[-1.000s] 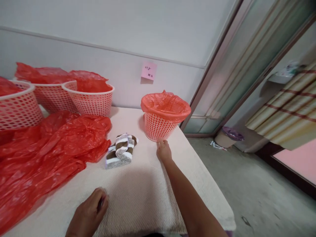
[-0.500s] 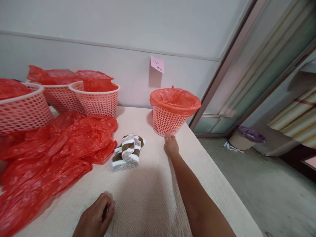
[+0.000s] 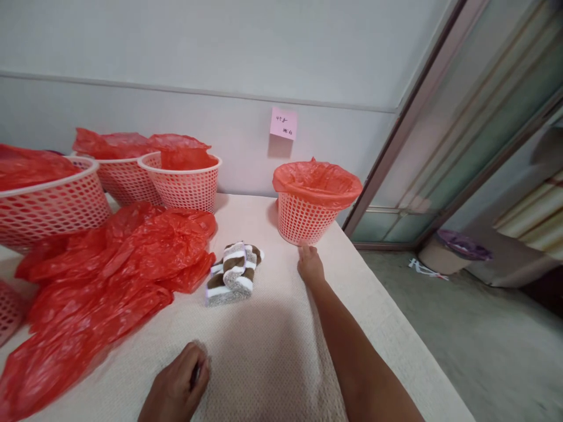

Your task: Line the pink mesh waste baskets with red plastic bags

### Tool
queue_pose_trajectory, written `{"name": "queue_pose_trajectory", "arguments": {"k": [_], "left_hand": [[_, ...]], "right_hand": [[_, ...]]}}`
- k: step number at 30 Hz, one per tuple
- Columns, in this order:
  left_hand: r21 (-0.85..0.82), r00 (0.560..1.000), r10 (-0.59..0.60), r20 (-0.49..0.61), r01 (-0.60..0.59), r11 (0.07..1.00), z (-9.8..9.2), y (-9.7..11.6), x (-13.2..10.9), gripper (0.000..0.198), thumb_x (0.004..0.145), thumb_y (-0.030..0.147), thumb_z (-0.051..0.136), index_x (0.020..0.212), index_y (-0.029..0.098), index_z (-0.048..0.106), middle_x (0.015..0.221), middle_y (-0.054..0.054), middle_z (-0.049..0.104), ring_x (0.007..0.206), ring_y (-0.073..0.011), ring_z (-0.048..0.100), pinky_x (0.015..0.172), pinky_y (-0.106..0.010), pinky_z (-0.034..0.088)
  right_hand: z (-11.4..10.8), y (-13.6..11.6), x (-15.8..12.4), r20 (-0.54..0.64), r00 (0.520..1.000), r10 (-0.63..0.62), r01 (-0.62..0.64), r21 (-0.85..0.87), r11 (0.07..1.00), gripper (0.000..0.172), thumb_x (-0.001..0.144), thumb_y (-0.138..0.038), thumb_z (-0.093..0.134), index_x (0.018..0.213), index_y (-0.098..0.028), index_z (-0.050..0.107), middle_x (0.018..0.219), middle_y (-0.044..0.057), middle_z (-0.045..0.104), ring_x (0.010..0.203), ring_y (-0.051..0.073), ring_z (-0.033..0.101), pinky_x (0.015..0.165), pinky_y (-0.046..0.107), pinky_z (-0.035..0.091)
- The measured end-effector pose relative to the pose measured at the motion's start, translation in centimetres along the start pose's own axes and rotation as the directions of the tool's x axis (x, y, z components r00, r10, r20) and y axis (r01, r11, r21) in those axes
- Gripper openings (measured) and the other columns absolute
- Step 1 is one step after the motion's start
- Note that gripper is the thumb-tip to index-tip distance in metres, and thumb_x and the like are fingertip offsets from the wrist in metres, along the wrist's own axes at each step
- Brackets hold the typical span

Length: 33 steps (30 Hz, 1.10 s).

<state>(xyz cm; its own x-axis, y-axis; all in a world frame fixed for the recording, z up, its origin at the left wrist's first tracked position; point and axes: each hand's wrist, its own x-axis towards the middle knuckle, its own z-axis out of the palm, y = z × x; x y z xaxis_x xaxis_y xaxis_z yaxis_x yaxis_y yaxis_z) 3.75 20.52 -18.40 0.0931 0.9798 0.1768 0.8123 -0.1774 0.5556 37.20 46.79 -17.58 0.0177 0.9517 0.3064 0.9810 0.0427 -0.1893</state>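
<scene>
My right hand (image 3: 311, 265) reaches across the table, palm down, its fingertips at the near foot of a white mesh basket (image 3: 301, 218). Its fingers look stretched forward, and nothing shows in them. A red plastic bag (image 3: 317, 183) lines that basket and folds over its rim. Near the front of the table my left hand (image 3: 187, 375) rests as a loose fist, with no object visible in it. Between the hands and the baskets lies a folded pair of striped fuzzy socks (image 3: 235, 274) in brown, white and grey.
Loose red plastic bags (image 3: 127, 258) spread over the left of the cloth-covered table (image 3: 268, 346). Behind them stand several bag-lined baskets (image 3: 187, 184). A pink note (image 3: 284, 123) sticks to the wall. On the floor at right is a bin (image 3: 448, 252) beside a sliding door.
The view has shifted slightly, so everything sits a little farther right and lower. Part of another basket now shows at the left edge. Both hands keep nearly the same places on the table.
</scene>
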Motion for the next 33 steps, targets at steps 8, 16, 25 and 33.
{"name": "queue_pose_trajectory", "arguments": {"k": [8,16,25,33], "left_hand": [[-0.008,1.000,0.009,-0.009,-0.009,1.000,-0.2,0.1,0.1,0.022,0.094,0.037,0.043,0.076,0.025,0.048,0.071,0.003,0.053,0.062,-0.0121,0.054,0.062,-0.024,0.043],[0.017,1.000,0.025,-0.005,-0.025,1.000,-0.3,0.3,0.0,0.021,0.095,0.033,0.043,0.076,0.025,0.048,0.072,0.002,0.054,0.063,-0.0121,0.055,0.062,-0.024,0.042],[0.097,0.996,-0.075,0.038,0.071,0.993,-0.6,1.5,0.4,0.017,0.092,0.022,0.039,0.077,0.024,0.044,0.076,0.001,0.054,0.068,-0.0139,0.055,0.065,-0.027,0.039],[0.141,0.997,-0.077,0.002,0.076,0.987,-0.9,1.8,0.5,0.013,0.087,0.015,0.040,0.079,0.024,0.045,0.079,-0.001,0.057,0.073,-0.0157,0.056,0.068,-0.029,0.039]], "right_hand": [[0.3,0.0,0.7,-0.023,0.999,0.028,-0.029,-0.034,0.999,0.045,0.096,-0.018,0.031,0.139,-0.018,0.045,0.111,0.016,0.059,0.095,0.024,0.057,0.083,0.036,0.044],[0.6,-0.1,2.1,-0.012,0.997,0.070,-0.070,-0.067,0.995,0.044,0.100,-0.027,0.029,0.140,-0.020,0.046,0.104,0.017,0.062,0.095,0.028,0.056,0.079,0.037,0.043],[-0.3,-1.2,0.6,0.004,0.996,0.090,-0.090,-0.064,0.994,0.046,0.095,-0.022,0.038,0.139,-0.013,0.046,0.106,0.019,0.063,0.094,0.029,0.059,0.078,0.037,0.042],[-1.7,-5.0,-7.3,0.039,0.999,-0.021,0.020,0.007,1.000,0.034,0.093,-0.027,0.046,0.119,-0.015,0.063,0.118,0.016,0.061,0.111,0.029,0.056,0.095,0.041,0.039]]}}
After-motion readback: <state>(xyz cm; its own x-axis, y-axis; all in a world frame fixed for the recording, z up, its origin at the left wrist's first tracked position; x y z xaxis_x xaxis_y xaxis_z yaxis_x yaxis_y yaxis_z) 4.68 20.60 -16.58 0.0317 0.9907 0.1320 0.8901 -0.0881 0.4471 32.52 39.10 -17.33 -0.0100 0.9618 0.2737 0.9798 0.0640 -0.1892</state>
